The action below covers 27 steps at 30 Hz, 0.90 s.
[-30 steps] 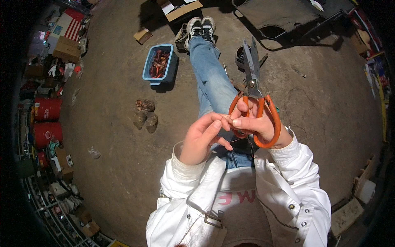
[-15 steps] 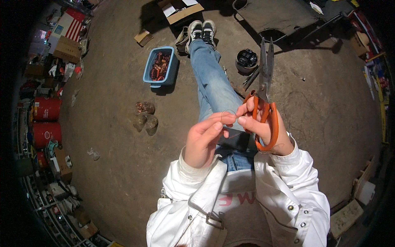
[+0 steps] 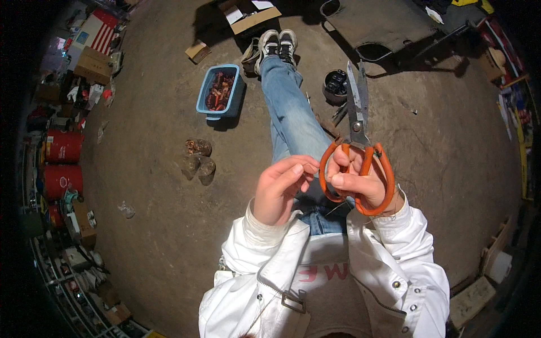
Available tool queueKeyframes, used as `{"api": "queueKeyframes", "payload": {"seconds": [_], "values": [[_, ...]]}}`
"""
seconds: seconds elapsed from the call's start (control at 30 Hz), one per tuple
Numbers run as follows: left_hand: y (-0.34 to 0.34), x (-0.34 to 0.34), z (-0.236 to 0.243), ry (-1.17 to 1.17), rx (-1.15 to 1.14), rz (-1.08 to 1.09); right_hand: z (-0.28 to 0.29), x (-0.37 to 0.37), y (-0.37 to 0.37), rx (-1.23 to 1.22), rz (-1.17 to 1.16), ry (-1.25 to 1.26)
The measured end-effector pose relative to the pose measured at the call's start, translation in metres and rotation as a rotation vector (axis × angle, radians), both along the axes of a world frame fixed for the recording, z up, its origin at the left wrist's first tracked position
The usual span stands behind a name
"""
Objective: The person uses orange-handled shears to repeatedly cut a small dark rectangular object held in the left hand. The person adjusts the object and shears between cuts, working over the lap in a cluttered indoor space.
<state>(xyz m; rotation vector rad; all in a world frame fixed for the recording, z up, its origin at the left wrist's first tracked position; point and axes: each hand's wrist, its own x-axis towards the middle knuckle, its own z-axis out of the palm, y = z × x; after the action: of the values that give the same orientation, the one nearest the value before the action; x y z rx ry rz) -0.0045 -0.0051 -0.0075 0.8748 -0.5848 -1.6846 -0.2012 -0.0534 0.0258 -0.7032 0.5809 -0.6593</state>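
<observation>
Large orange-handled scissors (image 3: pixel 385 177) point away from me in my right hand (image 3: pixel 360 180), whose fingers are curled through and around the handles. My left hand (image 3: pixel 284 188) is just left of them, thumb and fingers pinched on a fine wire (image 3: pixel 311 166), hard to make out against the fingertips. Loose thin strands hang below the scissors near my right wrist. Both hands are over my stretched-out legs (image 3: pixel 287 101), in jeans. Beyond them, a dark round pot (image 3: pixel 332 96) of black pieces sits beside my leg.
A blue bin (image 3: pixel 205 93) of coppery scrap and several coppery-grey lumps (image 3: pixel 205 169) lie on the left. An open carton (image 3: pixel 253 22) is beyond my shoes, a dark metal frame (image 3: pixel 394 28) far right. Cluttered shelves and red drums (image 3: pixel 62 180) line the left edge.
Since a second ago my right hand and scissors have shifted slightly right and down. The blades swung right, then back toward upright. My left hand stays pinched, its fingertips now farther from the right thumb.
</observation>
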Motion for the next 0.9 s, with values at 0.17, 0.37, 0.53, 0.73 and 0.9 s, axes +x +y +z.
{"api": "queueKeyframes", "payload": {"seconds": [0.17, 0.37, 0.53, 0.73, 0.9], "values": [[0.001, -0.001, 0.006, -0.275, -0.161, 0.062, 0.002, -0.001, 0.002, -0.084, -0.113, 0.091], [0.002, -0.005, 0.022, -0.916, -0.456, 0.259, 0.006, 0.002, 0.007, -0.224, -0.196, 0.197], [0.002, -0.003, 0.028, -1.069, -0.606, 0.234, 0.006, 0.004, 0.01, -0.258, -0.186, 0.223], [0.004, -0.002, 0.028, -0.933, -0.489, 0.241, 0.003, 0.003, 0.009, -0.305, -0.172, 0.282], [0.006, 0.0, 0.029, -0.875, -0.467, 0.184, 0.002, 0.004, 0.007, -0.226, -0.177, 0.204]]}}
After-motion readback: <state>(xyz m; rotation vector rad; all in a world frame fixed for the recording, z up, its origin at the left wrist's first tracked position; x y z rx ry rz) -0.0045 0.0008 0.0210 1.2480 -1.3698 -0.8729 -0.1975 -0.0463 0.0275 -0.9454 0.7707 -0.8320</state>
